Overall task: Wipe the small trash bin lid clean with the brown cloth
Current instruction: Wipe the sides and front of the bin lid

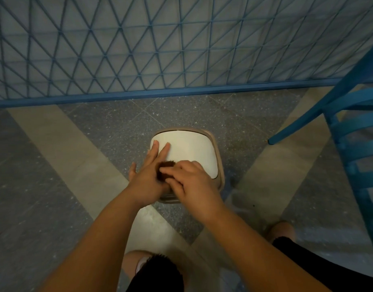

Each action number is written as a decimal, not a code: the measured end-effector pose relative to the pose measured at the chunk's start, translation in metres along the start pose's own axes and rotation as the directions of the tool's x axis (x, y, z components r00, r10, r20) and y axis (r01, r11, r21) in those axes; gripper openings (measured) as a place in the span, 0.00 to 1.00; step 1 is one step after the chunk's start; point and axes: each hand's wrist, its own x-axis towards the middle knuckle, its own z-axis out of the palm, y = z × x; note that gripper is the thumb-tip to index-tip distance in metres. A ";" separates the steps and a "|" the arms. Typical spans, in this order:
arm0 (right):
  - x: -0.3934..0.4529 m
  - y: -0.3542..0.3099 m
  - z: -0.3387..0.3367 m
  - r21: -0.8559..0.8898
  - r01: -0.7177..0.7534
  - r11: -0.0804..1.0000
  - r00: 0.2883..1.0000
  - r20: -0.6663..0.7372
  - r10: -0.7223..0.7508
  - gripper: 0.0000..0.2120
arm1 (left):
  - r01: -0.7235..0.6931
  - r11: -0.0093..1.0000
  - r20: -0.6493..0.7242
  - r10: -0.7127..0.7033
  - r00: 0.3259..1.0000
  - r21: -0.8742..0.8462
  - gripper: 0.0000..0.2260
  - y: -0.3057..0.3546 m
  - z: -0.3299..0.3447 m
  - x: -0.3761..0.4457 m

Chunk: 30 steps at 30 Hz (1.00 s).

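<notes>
**Brown cloth meets bin lid as wiping gets under way**

A small trash bin stands on the floor, its white lid closed. The left hand lies flat at the lid's 8 o'clock edge, fingers straight and holding nothing. The right hand, at 6 o'clock, curls over the brown cloth, bunched between both hands. The wipe looks barely begun; next, the cloth likely needs sweeping toward 12 o'clock.
</notes>
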 end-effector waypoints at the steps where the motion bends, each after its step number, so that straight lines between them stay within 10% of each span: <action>1: 0.004 0.003 0.000 0.002 0.002 1.000 1.000 -0.017 -0.002 0.15 | -0.001 1.000 0.002 0.001 1.000 -0.002 0.45 0.000 0.000 0.000; 8: 0.002 0.058 -0.013 0.147 -0.464 0.873 0.855 -0.185 0.485 0.15 | 0.007 1.000 0.017 -0.006 1.000 -0.021 0.49 -0.002 0.000 0.001; 15: -0.017 0.012 -0.002 -0.059 0.017 0.998 0.995 -0.099 -0.023 0.15 | -0.002 0.996 -0.025 0.000 1.000 -0.088 0.51 -0.003 0.003 -0.001; 21: 0.035 0.007 -0.004 -0.234 0.344 0.909 0.933 0.194 -0.304 0.17 | -0.001 0.976 -0.069 -0.015 0.998 -0.216 0.58 -0.003 0.003 -0.004; 26: 0.061 0.016 -0.018 -0.247 0.141 0.959 0.989 0.071 -0.127 0.15 | 0.005 0.948 -0.095 -0.037 0.995 -0.317 0.64 0.000 0.001 -0.007; 30: 0.027 0.018 -0.019 -0.203 0.321 0.925 0.942 0.165 -0.291 0.15 | 0.043 0.892 -0.058 -0.078 0.995 -0.451 0.64 -0.015 0.010 -0.001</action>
